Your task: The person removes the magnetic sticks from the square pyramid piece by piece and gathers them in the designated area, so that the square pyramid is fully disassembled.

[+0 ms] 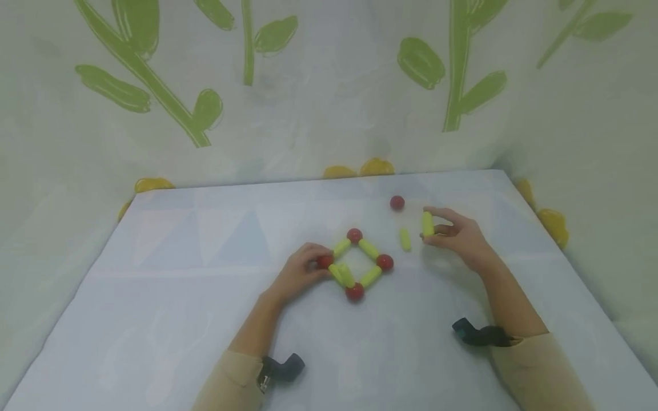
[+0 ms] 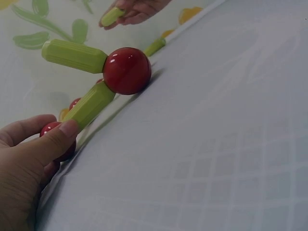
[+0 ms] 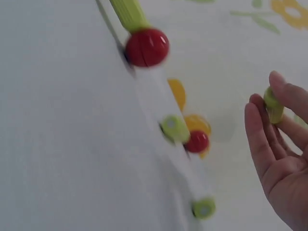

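Observation:
A square of yellow-green rods (image 1: 369,249) joined by red balls (image 1: 385,262) lies on the table. My left hand (image 1: 304,268) grips the red ball (image 2: 54,137) at its left corner, the thumb reaching the rod (image 2: 90,106) beside it. From the near corner ball (image 2: 127,70) another rod (image 2: 74,56) sticks up off the table. Off to the right, my right hand (image 1: 457,237) pinches a loose yellow-green rod (image 1: 428,224) between thumb and fingers, above the table and apart from the square. In the right wrist view, that rod (image 3: 273,105) is partly covered by the fingertips.
A single yellow-green rod (image 1: 405,240) lies between the square and my right hand. Farther back is a loose red ball (image 1: 397,202). The white table (image 1: 169,319) ends at a pale wall (image 1: 329,114) painted with green plants.

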Demonstrator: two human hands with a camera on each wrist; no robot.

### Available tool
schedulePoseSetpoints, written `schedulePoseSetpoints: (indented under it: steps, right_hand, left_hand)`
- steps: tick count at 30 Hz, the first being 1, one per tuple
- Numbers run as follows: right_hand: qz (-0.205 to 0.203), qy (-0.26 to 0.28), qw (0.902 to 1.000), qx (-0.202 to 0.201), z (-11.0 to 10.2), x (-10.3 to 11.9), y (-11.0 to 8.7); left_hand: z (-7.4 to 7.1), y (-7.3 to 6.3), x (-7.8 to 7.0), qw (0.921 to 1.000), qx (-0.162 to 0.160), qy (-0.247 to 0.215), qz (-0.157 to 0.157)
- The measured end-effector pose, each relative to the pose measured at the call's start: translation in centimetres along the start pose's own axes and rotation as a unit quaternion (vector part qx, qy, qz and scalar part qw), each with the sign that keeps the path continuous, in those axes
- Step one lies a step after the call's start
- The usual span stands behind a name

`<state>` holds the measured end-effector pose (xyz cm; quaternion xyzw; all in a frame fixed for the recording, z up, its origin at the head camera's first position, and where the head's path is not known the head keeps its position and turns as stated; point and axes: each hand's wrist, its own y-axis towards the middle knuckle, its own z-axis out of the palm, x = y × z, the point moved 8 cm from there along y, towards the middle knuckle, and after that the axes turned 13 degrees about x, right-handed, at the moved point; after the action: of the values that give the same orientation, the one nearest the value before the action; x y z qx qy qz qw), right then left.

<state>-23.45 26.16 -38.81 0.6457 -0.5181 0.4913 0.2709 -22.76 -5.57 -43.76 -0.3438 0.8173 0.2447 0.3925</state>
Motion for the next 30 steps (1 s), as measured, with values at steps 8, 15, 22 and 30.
schedulePoseSetpoints:
  steps: [8,15,22,30]
  right_hand:
    - [-0.018,-0.096,0.9950,-0.018,-4.6,-1.6,-1.0]
    - [0.034,-0.150,0.9881,-0.008,-7.7,-4.8,-1.7]
    - [0.036,-0.178,0.9833,0.011,-8.3,-6.4,-1.9]
    - [0.047,-0.186,0.9807,0.036,-7.6,-7.1,-1.0]
  left_hand:
    - [0.1,0.0,0.4,1.0000,0.005,0.000,0.001]
    - [0.0,-0.1,0.2,1.0000,-0.001,0.006,0.004]
    - [0.1,-0.1,0.2,1.0000,0.004,0.006,-0.006]
    - [0.0,-0.1,0.1,0.9999,0.002,0.008,-0.013]
